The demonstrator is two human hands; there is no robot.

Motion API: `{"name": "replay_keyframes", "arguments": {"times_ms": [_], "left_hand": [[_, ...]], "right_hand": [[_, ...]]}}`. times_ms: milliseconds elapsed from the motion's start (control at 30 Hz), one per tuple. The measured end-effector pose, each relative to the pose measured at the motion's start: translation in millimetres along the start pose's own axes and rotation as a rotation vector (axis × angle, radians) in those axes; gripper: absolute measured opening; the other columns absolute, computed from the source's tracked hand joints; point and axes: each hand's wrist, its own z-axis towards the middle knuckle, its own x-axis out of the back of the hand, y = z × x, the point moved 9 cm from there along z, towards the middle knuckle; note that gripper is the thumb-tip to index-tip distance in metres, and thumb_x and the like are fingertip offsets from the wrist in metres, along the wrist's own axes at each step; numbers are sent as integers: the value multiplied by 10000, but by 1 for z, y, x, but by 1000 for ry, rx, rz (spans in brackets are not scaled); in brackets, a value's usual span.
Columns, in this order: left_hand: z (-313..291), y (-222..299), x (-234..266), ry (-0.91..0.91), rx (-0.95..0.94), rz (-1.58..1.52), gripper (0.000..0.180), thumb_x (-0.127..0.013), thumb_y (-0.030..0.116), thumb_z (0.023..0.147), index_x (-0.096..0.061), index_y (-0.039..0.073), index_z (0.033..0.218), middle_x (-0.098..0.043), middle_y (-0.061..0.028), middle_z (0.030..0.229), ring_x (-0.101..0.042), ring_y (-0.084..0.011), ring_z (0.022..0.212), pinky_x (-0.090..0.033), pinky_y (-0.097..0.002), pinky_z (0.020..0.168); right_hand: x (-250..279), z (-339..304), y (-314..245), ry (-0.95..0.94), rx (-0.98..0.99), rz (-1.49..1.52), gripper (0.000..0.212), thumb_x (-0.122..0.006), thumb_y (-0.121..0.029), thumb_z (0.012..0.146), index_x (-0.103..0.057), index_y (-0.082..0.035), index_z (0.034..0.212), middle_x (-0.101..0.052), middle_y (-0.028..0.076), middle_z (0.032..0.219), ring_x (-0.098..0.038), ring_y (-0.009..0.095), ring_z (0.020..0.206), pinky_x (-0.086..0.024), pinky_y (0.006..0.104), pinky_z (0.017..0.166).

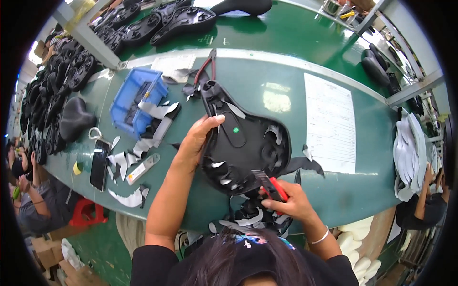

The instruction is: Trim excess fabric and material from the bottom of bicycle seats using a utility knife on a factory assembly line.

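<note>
A black bicycle saddle (243, 140) lies upside down on the green table (286, 95), its underside facing me. My left hand (196, 139) grips its left edge, thumb over the rim. My right hand (291, 200) holds a red-handled cutter (272, 186) whose blade touches the saddle's near rim. Black and white cover trimmings (253, 214) pile up at the table edge below the saddle.
A blue bin (131, 97) with scraps, red-handled pliers (206, 66), a phone (100, 164), a utility knife (143, 168) and a paper sheet (330, 121) lie on the table. Black saddles (157, 21) are stacked at the back and left. Other people work at both sides.
</note>
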Motion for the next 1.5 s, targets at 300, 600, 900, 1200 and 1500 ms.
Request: {"name": "replay_keyframes", "arguments": {"times_ms": [300,600,900,1200,1500], "left_hand": [[-52,57,-11,18,-86,442,541,-710,335,775,-506,-24,1125,-570,-73,918,-582,-119,764,-508,-258,685],[-46,60,-5,50,-114,652,482,-697,298,745,-545,-43,1049,-585,-74,886,-563,-123,737,-481,-261,677],[-105,36,29,381,-241,381,467,-681,291,771,-531,-45,1059,-549,-59,899,-528,-115,785,-452,-248,707],[-144,26,36,492,-438,327,586,-720,306,778,-457,-45,1166,-550,-104,1040,-524,-168,911,-430,-297,843],[-112,38,-101,6,-881,1605,353,-738,245,714,-584,72,980,-597,-95,890,-546,-275,889,-377,-386,772]], "right_hand": [[32,-5,-83,197,636,-900,617,-696,-75,768,-475,-110,1342,-638,98,905,-620,225,715,-505,307,599],[9,-10,-32,82,281,-1104,681,-649,-108,838,-343,-185,1442,-506,107,711,-523,285,536,-409,398,474],[-18,-52,-22,234,163,-661,685,-654,-91,841,-321,-146,1437,-639,196,915,-631,364,634,-508,409,561],[24,38,-75,525,322,-289,525,-689,-108,801,-455,-36,1265,-612,92,1000,-609,143,682,-495,269,563],[-3,37,-97,286,273,-126,429,-675,-98,800,-506,-25,1187,-630,68,890,-585,112,735,-476,263,666]]}}
